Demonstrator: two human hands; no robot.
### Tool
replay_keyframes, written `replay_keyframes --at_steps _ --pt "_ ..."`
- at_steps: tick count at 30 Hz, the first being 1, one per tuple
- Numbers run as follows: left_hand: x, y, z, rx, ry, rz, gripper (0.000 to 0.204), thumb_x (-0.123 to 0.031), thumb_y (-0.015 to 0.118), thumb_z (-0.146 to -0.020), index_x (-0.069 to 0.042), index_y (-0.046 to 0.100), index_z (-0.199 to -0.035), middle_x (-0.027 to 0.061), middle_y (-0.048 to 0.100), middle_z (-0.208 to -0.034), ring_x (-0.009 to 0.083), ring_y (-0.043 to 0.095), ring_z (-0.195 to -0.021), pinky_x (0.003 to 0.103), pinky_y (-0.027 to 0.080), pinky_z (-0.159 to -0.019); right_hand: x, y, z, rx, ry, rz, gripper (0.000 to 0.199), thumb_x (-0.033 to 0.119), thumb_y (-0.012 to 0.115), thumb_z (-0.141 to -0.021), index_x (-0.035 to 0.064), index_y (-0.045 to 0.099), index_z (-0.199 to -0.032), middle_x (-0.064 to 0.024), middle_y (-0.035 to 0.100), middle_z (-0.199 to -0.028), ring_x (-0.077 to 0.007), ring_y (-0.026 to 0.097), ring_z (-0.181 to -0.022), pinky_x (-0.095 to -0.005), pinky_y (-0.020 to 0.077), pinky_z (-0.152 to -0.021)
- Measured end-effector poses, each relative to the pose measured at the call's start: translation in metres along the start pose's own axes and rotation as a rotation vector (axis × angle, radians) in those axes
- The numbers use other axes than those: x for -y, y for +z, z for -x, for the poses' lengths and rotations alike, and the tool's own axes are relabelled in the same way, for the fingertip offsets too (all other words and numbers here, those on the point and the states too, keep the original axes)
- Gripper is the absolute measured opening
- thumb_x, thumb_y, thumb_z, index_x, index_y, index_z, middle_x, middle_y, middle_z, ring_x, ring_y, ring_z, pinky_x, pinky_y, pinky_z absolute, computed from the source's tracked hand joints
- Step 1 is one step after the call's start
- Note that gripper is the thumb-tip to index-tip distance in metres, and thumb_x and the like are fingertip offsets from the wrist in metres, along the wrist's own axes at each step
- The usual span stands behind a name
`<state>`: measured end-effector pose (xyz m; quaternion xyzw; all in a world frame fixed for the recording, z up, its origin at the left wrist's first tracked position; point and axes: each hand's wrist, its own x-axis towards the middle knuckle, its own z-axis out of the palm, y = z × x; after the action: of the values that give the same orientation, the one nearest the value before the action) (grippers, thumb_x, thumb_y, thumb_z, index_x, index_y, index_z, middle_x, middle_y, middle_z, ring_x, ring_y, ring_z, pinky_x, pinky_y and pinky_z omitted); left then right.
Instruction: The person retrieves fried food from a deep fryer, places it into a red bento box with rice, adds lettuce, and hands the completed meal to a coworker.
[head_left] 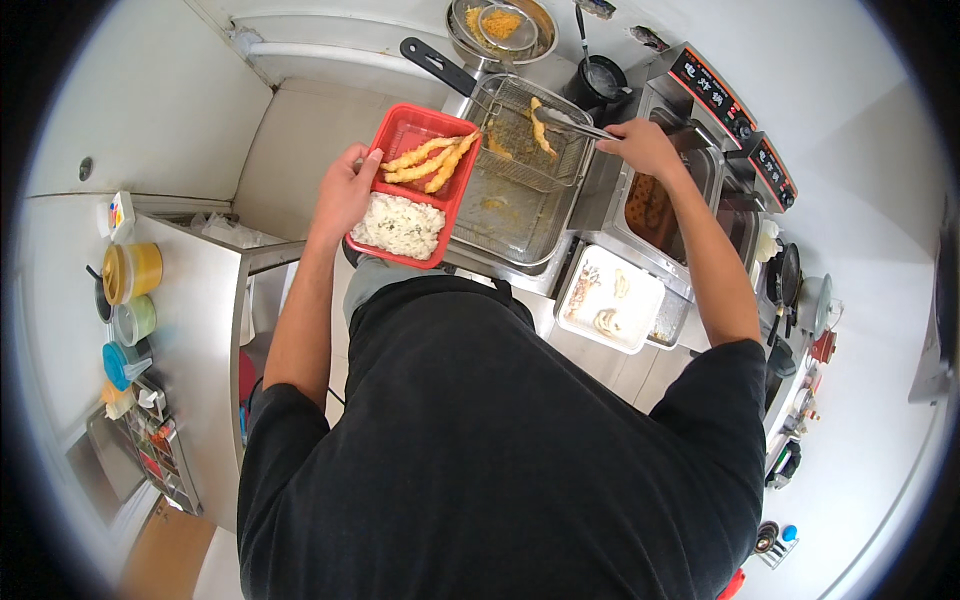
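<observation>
My left hand (346,196) is closed on the left edge of a red two-compartment lunch box (408,123), thumb on its rim. Several battered fried shrimp (432,163) lie in the far compartment, and white rice with dark flecks (400,226) fills the near one. Metal tongs (582,125) are gripped in my right hand (642,146). At their tips is another fried shrimp (544,130), over a wire frying basket (520,172) with a black handle (436,64). The basket sits on a metal draining tray (500,225), just right of the lunch box.
A deep fryer with brown oil (655,212) stands at the right, its control panels behind it. Nearer sits a white tray (640,315) with battered pieces. A bowl with a strainer (500,30) and a black pot (600,80) stand at the back. A steel counter (190,330) runs along the left.
</observation>
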<state>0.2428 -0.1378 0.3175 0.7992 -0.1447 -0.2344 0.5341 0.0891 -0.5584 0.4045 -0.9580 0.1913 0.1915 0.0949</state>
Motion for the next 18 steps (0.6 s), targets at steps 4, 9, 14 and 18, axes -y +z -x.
replay_keyframes --at_steps 4,9,14,18 --pt "-0.007 0.007 0.005 -0.059 -0.013 0.021 0.027 -0.028 0.055 -0.101 -0.002 0.060 -0.096 0.0094 0.064 -0.072 0.0122 0.053 -0.062 0.033 0.044 -0.059 0.012 -0.030 0.050 -0.038 0.108 -0.408 0.050 0.043 0.075 -0.081 0.0066 0.071 -0.115 -0.0173 0.072 -0.100 -0.0364 0.067 -0.097 -0.0409 0.0501 -0.088" --pt "-0.019 0.005 0.004 0.092 0.084 -0.018 0.027 -0.030 0.055 -0.102 -0.004 0.062 -0.098 0.0055 0.065 -0.076 0.0093 0.055 -0.067 0.030 0.045 -0.062 0.075 -0.070 0.093 -0.273 -0.237 -0.221 0.046 0.032 0.075 -0.082 0.0020 0.069 -0.117 -0.0082 0.072 -0.105 -0.0291 0.067 -0.096 -0.0362 0.0504 -0.086" --pt "-0.034 0.009 -0.004 0.207 0.077 -0.024 0.028 -0.030 0.055 -0.102 -0.003 0.061 -0.097 0.0083 0.063 -0.074 0.0134 0.056 -0.066 0.031 0.045 -0.062 0.129 -0.087 0.091 -0.414 -0.751 0.448 0.030 0.018 0.068 -0.081 0.0080 0.069 -0.110 0.0003 0.064 -0.095 -0.0175 0.061 -0.095 -0.0326 0.0493 -0.081" --pt "-0.036 0.010 -0.002 0.200 0.145 -0.002 0.028 -0.028 0.055 -0.101 -0.002 0.060 -0.095 0.0089 0.062 -0.073 0.0151 0.056 -0.065 0.033 0.045 -0.063 0.157 -0.081 0.081 -0.351 -0.879 0.664 0.021 0.016 0.062 -0.083 0.0116 0.071 -0.101 0.0024 0.062 -0.091 -0.0142 0.059 -0.098 -0.0299 0.0472 -0.082"
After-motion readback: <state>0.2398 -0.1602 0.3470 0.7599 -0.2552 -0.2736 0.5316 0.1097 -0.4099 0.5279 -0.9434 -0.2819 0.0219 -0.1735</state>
